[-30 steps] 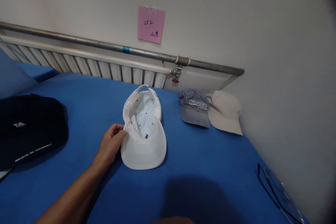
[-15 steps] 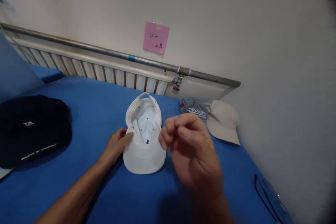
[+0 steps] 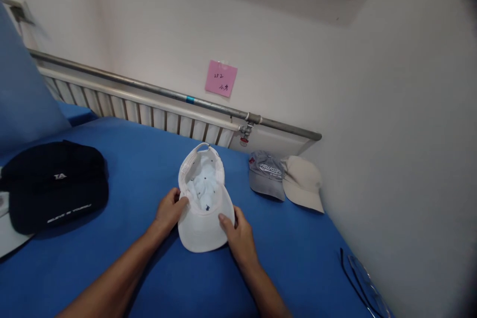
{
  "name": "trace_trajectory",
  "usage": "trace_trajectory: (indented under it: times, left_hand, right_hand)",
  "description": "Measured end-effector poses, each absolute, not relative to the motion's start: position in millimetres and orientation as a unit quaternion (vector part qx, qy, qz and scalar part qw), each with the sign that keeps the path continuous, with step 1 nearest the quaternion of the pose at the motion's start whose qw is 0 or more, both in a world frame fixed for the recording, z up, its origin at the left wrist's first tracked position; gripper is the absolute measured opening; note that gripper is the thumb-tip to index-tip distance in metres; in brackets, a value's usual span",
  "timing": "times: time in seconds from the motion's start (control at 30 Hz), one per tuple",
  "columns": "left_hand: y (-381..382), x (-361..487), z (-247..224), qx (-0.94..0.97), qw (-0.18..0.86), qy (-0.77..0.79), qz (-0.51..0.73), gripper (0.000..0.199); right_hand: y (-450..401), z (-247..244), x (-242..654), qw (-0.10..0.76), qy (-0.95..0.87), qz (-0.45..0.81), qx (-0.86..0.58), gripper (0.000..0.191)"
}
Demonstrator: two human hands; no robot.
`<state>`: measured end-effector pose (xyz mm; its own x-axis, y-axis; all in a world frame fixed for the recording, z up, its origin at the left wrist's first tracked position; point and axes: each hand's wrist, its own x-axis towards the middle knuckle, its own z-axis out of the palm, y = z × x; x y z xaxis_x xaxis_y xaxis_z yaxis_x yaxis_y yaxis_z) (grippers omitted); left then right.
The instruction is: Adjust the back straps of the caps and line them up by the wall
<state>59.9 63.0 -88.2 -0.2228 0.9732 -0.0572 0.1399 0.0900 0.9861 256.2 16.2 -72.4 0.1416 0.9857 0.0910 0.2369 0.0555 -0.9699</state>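
Note:
A white baseball cap [image 3: 203, 231] is held upside down over the blue surface, its inside facing up and its brim toward me. Inside the crown, pale lining and a small dark blue mark show. My left hand [image 3: 169, 211] grips the left side where brim and crown meet, thumb on top. On the other side, my right hand [image 3: 238, 233] pinches the brim's right edge, its thumb lying over the brim and its fingers underneath, partly hidden.
A black cap [image 3: 59, 194] lies at left over a white one [image 3: 13, 236]. A grey cap [image 3: 266, 174] and a beige cap [image 3: 303, 181] sit at right. Eyeglasses [image 3: 361, 283] lie near the right edge. A radiator [image 3: 145, 114] and pipe [image 3: 156, 90] line the wall.
My right hand has come down from in front of the cap and taken hold of the brim's right edge. My left hand keeps its grip. The view has tilted up slightly.

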Motion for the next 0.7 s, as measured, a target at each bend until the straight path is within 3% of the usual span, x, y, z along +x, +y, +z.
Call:
trace_trajectory:
  times: [0.2, 0.43, 0.57, 0.7]
  left_hand:
    - [56.3, 53.6, -83.5, 0.423, 0.469, 0.619, 0.466, 0.024]
    - [66.7, 39.8, -77.8, 0.383, 0.496, 0.643, 0.442, 0.033]
    - [68.0, 37.6, -77.4, 0.394, 0.434, 0.678, 0.443, 0.023]
    - [65.7, 35.3, -74.7, 0.417, 0.361, 0.691, 0.468, 0.033]
  right_hand:
    - [20.9, -89.8, 254.2, 0.468, -0.544, 0.406, -0.566, 0.034]
    - [23.9, -97.5, 251.0, 0.475, -0.603, 0.351, -0.536, 0.03]
    - [22.9, -95.6, 249.6, 0.466, -0.628, 0.303, -0.544, 0.029]
    - [24.9, -94.9, 248.8, 0.465, -0.621, 0.305, -0.553, 0.027]
